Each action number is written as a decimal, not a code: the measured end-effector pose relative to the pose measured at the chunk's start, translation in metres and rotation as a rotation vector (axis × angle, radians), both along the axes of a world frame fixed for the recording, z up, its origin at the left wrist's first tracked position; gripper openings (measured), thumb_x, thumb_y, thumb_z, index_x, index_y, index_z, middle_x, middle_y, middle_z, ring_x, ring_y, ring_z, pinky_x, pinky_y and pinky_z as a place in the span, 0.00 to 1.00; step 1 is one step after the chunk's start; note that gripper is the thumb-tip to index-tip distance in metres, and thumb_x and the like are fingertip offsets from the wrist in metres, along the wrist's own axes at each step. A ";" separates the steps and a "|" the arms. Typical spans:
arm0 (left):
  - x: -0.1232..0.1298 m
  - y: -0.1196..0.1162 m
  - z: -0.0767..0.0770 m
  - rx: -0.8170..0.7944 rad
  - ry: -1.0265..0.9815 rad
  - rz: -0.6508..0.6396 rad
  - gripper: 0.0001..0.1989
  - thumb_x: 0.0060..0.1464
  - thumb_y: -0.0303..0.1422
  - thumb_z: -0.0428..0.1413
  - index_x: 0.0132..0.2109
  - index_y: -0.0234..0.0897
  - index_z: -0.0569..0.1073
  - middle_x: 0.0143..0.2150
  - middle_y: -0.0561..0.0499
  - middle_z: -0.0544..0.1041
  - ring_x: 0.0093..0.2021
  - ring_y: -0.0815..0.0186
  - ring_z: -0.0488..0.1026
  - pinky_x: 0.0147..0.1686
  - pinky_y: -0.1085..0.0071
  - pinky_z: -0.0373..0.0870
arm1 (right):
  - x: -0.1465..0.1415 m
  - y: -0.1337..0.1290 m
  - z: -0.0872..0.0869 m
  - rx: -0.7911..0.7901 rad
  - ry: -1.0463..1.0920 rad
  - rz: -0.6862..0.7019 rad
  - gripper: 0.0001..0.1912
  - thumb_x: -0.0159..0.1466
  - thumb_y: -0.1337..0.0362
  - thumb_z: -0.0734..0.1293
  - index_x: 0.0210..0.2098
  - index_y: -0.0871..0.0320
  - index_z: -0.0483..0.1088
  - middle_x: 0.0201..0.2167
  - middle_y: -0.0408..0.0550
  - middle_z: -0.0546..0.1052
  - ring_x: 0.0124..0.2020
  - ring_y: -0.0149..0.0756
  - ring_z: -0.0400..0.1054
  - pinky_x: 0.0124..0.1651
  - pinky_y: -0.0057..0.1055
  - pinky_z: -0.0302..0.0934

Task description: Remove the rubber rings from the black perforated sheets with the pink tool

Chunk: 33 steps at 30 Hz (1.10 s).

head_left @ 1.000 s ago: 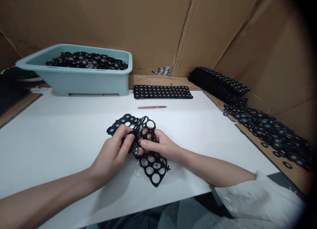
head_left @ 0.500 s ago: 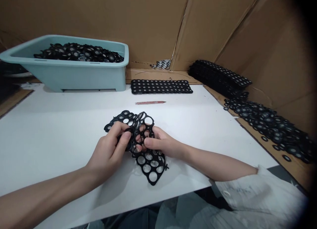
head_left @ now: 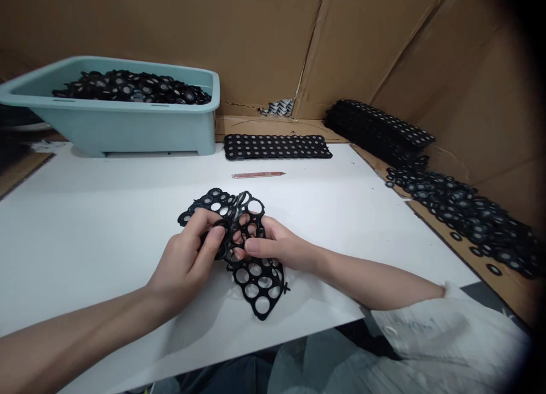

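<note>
A floppy black sheet (head_left: 263,280) with rows of large round holes is bent between my hands, just above the white tabletop. My left hand (head_left: 191,252) pinches its left part, where black rings (head_left: 215,198) with small centre holes are still joined. With fingers behind the sheet and thumb in front, my right hand (head_left: 277,243) grips the part with open holes. The sheet's lower corner hangs toward the front of the table. What lies under my left fingertips is partly hidden.
A pale blue tub (head_left: 149,127) of black rings stands at the back left. Behind the red pencil-shaped strip (head_left: 258,174) lies a flat perforated sheet (head_left: 277,147). Stacked sheets (head_left: 375,129) and a heap of loose rings (head_left: 464,212) line the right edge by cardboard walls (head_left: 256,41).
The view has shifted very slightly. Both hands keep their hold on the sheet, with hardly any movement.
</note>
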<state>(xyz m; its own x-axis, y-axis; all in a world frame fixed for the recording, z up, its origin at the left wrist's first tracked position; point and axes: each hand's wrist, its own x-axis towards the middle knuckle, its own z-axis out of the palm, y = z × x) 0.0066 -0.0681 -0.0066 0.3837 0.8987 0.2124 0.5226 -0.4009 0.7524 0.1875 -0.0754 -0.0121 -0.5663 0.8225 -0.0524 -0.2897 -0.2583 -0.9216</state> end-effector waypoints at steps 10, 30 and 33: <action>0.000 0.000 -0.001 -0.005 0.018 0.020 0.08 0.57 0.38 0.42 0.34 0.40 0.60 0.24 0.57 0.67 0.24 0.70 0.64 0.22 0.75 0.60 | 0.000 -0.001 0.000 -0.016 0.014 0.022 0.19 0.52 0.61 0.69 0.39 0.59 0.61 0.33 0.42 0.67 0.34 0.27 0.65 0.43 0.30 0.59; 0.011 0.017 0.027 -0.469 -0.606 0.117 0.09 0.56 0.34 0.48 0.29 0.36 0.62 0.23 0.57 0.57 0.23 0.76 0.55 0.20 0.80 0.54 | -0.003 0.008 -0.002 0.067 0.017 -0.056 0.16 0.52 0.63 0.69 0.38 0.58 0.62 0.33 0.42 0.66 0.34 0.28 0.61 0.43 0.29 0.57; 0.014 0.015 0.029 -0.598 -0.680 0.144 0.11 0.57 0.32 0.47 0.26 0.35 0.59 0.22 0.57 0.52 0.21 0.77 0.50 0.19 0.80 0.52 | -0.005 0.012 -0.003 0.089 0.046 -0.038 0.17 0.52 0.63 0.69 0.39 0.58 0.62 0.32 0.42 0.66 0.32 0.27 0.60 0.41 0.28 0.58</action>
